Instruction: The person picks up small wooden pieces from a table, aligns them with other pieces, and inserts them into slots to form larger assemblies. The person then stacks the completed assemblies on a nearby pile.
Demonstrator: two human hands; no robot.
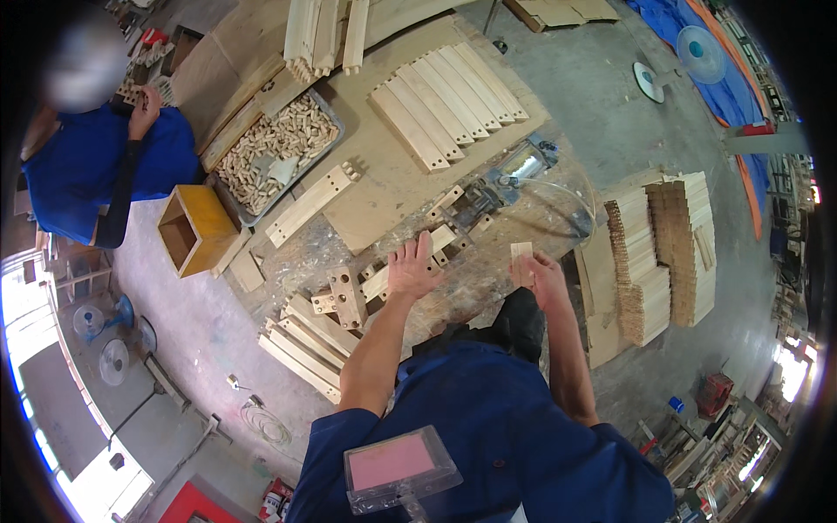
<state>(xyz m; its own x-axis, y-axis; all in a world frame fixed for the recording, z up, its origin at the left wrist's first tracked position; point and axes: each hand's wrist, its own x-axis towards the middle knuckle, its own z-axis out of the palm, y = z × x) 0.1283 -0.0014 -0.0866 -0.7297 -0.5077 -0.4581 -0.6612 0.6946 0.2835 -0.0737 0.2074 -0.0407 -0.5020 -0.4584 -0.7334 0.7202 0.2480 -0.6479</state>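
My left hand (413,268) lies across a pale wooden strip (443,238) on the workbench, its fingers stretched out. The strip sits among small wooden jig blocks with holes, next to a metal pneumatic clamp (479,199). Close to my body, my right hand (548,281) pinches a small flat piece of wood (521,258), held upright. A wooden block with large holes (348,298) stands left of my left hand. Beyond it rests a wooden strip with dowels in its end (312,206).
A grey tray of dowels (249,212) and a yellow box (202,228) stand at the left. Drilled strips (446,100) lie in a row at the back; more strips (301,349) lie front left. Wood stacks (647,283) stand right. A co-worker (157,161) is at far left.
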